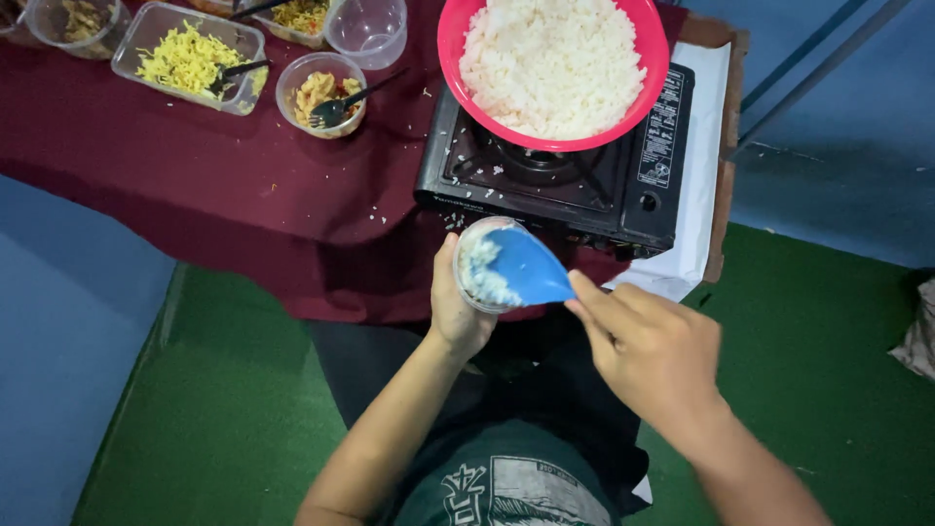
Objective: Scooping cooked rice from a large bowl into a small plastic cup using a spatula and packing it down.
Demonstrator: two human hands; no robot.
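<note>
So up close, our left hand (456, 310) is wrapped around a small clear plastic cup (484, 265), held just off the table's front edge, and our right hand (651, 349) pinches the handle of a blue rice paddle (531, 268) pressing sticky white rice into it. We'd say keep the cup level and pack with the paddle's flat face. Further back sits a black portable gas stove (623, 185) with a glossy pink bowl (450, 44) of fluffy rice, then the maroon tablecloth (195, 166) with tubs of shredded yellow topping (185, 58).

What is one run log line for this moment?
left hand: holds clear cup | right hand: holds blue rice paddle in cup | pink rice bowl: on stove
</note>
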